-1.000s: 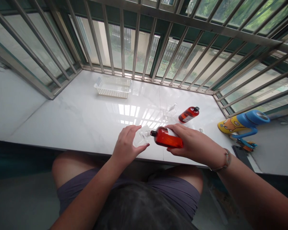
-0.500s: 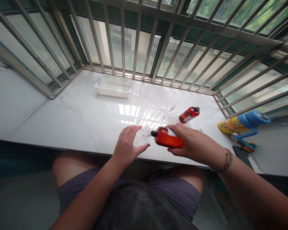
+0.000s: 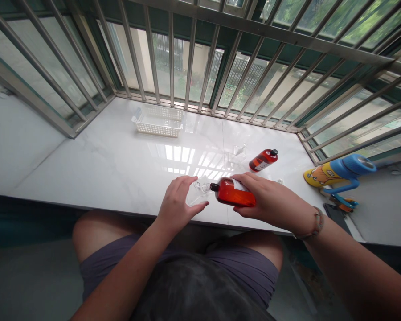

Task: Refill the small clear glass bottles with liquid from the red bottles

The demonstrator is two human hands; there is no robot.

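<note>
My right hand (image 3: 270,200) is wrapped round an orange-red bottle (image 3: 235,192), which is tipped on its side with its dark neck pointing left. The neck meets the mouth of a small clear container (image 3: 196,191) that my left hand (image 3: 177,203) grips from the left, fingers curled over it. Both are held just above the near edge of the white marble sill (image 3: 120,165). Much of the clear container is hidden behind my left fingers.
A second orange-red bottle (image 3: 263,160) lies capped on the sill behind my right hand, near a clear glass piece (image 3: 238,154). A white slotted basket (image 3: 157,121) stands at the back. At the right lie a yellow-and-blue bottle (image 3: 341,171) and a dark phone (image 3: 337,215). Metal bars (image 3: 220,53) enclose the sill.
</note>
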